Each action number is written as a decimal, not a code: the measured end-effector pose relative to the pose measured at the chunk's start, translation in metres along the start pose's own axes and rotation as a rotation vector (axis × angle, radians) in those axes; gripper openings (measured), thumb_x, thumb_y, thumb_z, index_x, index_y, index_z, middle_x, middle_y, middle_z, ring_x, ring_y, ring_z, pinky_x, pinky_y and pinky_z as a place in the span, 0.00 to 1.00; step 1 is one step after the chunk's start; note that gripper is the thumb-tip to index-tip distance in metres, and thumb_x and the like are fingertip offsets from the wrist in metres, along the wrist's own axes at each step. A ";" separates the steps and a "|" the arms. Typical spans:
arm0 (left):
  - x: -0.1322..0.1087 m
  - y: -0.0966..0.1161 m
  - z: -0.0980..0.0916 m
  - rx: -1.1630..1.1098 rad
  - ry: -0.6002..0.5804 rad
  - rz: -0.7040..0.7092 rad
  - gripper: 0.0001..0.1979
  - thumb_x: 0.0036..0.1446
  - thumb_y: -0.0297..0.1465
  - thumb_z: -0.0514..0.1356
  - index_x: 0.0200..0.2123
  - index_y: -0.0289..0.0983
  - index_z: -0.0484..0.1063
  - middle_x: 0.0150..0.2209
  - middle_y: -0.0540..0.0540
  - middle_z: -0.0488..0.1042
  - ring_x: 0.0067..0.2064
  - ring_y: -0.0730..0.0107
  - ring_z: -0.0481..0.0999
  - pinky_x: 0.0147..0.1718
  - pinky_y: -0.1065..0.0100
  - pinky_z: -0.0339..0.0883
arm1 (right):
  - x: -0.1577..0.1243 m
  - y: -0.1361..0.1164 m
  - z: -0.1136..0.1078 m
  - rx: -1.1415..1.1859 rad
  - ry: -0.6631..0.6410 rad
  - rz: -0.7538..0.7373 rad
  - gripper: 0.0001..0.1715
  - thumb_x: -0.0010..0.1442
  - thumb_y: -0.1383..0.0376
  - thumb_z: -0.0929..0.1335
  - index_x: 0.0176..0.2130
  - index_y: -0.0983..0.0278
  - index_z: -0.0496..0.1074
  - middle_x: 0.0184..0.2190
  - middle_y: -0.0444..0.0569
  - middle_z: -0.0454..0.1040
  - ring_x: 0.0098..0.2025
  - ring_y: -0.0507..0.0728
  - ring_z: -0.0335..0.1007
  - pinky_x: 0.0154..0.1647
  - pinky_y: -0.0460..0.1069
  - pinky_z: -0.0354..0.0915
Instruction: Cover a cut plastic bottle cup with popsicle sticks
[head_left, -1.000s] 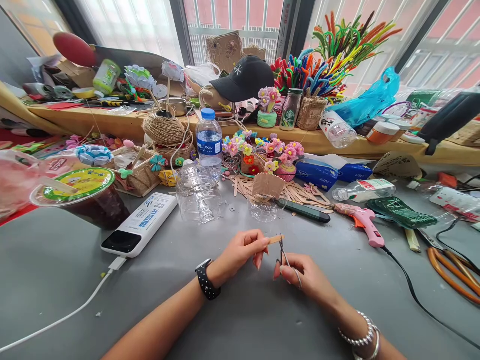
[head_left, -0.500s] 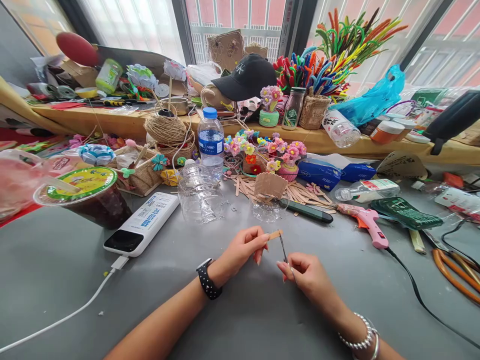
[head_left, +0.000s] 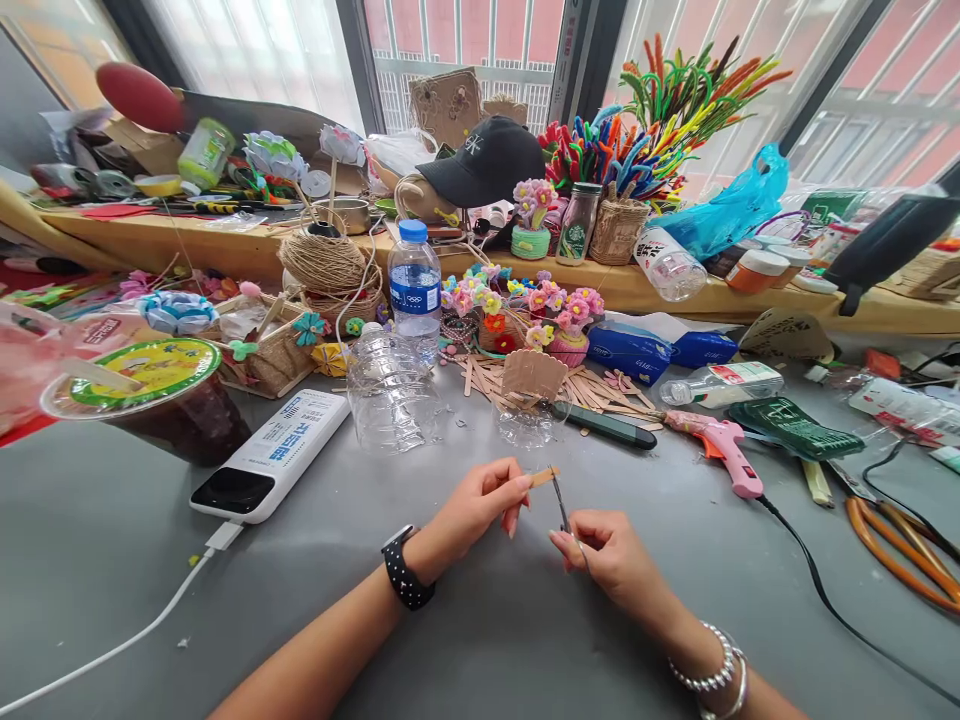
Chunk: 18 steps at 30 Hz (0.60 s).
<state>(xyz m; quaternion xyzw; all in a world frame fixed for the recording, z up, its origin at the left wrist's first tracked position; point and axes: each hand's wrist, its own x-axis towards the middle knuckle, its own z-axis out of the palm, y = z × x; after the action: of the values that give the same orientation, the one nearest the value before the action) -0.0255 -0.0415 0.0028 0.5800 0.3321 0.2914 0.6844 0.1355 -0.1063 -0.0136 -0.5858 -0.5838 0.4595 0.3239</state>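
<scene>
Between the thumb and fingers of my left hand [head_left: 491, 495] is a short wooden craft stick [head_left: 543, 478], its free end pointing right. My right hand [head_left: 607, 550] is closed on small scissors [head_left: 561, 502], fingers at the handle loops. The thin blades point up and meet the stick close to its free end. Just beyond my hands is a clear plastic cup piece [head_left: 525, 428] with a fan of joined craft sticks [head_left: 534, 378] standing at it. Loose craft sticks [head_left: 480, 378] lie in a heap behind.
A pink glue gun [head_left: 724, 450] with a black cord and orange-handled scissors [head_left: 892, 545] lie right. A dark green craft knife [head_left: 607, 427] lies beyond my hands. At left are a white power bank [head_left: 300, 430], a drink cup [head_left: 187, 415] and a cut clear bottle [head_left: 394, 400].
The whole view has shifted slightly, so most things sit a little further left. Both hands keep their grips, and the scissor blades remain at the stick's end.
</scene>
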 end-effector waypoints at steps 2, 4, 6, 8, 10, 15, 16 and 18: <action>-0.001 0.000 0.000 0.079 0.023 -0.002 0.15 0.52 0.39 0.54 0.21 0.35 0.60 0.14 0.55 0.63 0.18 0.80 0.62 0.22 0.75 0.55 | 0.001 0.000 -0.002 -0.021 0.012 0.006 0.23 0.50 0.56 0.63 0.13 0.64 0.53 0.13 0.40 0.56 0.19 0.46 0.46 0.19 0.44 0.46; -0.001 -0.001 0.000 0.217 0.095 0.033 0.13 0.52 0.39 0.54 0.24 0.35 0.64 0.19 0.52 0.68 0.22 0.77 0.66 0.23 0.74 0.58 | 0.002 0.000 -0.003 -0.092 0.060 -0.005 0.23 0.49 0.56 0.64 0.14 0.63 0.51 0.13 0.39 0.53 0.19 0.46 0.45 0.19 0.44 0.45; -0.002 -0.003 -0.001 0.418 0.206 0.151 0.11 0.50 0.38 0.57 0.30 0.35 0.67 0.25 0.50 0.71 0.26 0.75 0.68 0.26 0.73 0.60 | 0.003 0.000 -0.005 -0.171 0.109 -0.025 0.24 0.48 0.57 0.64 0.14 0.63 0.49 0.13 0.38 0.50 0.19 0.46 0.43 0.19 0.44 0.44; -0.002 -0.006 -0.002 0.668 0.302 0.342 0.09 0.50 0.36 0.58 0.32 0.36 0.69 0.28 0.49 0.72 0.28 0.75 0.68 0.28 0.73 0.61 | 0.003 0.001 -0.006 -0.208 0.118 -0.028 0.24 0.48 0.57 0.65 0.14 0.63 0.49 0.13 0.38 0.49 0.19 0.46 0.42 0.19 0.44 0.44; -0.002 -0.010 -0.002 0.896 0.363 0.536 0.06 0.51 0.33 0.57 0.30 0.36 0.70 0.25 0.49 0.72 0.27 0.75 0.67 0.29 0.72 0.61 | 0.002 0.002 -0.006 -0.196 0.095 -0.010 0.24 0.48 0.56 0.64 0.14 0.63 0.49 0.13 0.39 0.50 0.19 0.46 0.43 0.19 0.44 0.44; -0.004 -0.017 -0.001 1.124 0.448 0.813 0.04 0.52 0.27 0.57 0.31 0.36 0.72 0.24 0.50 0.74 0.26 0.74 0.68 0.29 0.71 0.60 | 0.000 0.000 -0.007 -0.164 0.022 -0.005 0.24 0.49 0.51 0.63 0.15 0.64 0.53 0.14 0.39 0.53 0.20 0.47 0.46 0.20 0.44 0.46; -0.004 -0.017 -0.001 1.119 0.451 0.813 0.05 0.52 0.27 0.56 0.31 0.36 0.72 0.23 0.50 0.74 0.26 0.74 0.68 0.29 0.71 0.60 | -0.001 -0.001 -0.007 -0.163 0.011 -0.011 0.24 0.49 0.51 0.63 0.16 0.64 0.54 0.14 0.40 0.53 0.20 0.47 0.46 0.20 0.44 0.47; -0.005 -0.014 0.001 1.032 0.436 0.722 0.06 0.53 0.28 0.56 0.29 0.36 0.73 0.22 0.49 0.74 0.26 0.74 0.69 0.29 0.71 0.60 | -0.001 -0.003 -0.008 -0.157 -0.004 -0.021 0.24 0.50 0.50 0.63 0.16 0.64 0.56 0.14 0.40 0.55 0.20 0.47 0.47 0.20 0.44 0.47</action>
<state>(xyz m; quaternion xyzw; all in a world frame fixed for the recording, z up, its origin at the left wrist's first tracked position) -0.0272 -0.0484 -0.0099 0.8359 0.3447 0.4164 0.0955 0.1421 -0.1058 -0.0076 -0.6023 -0.6246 0.4103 0.2806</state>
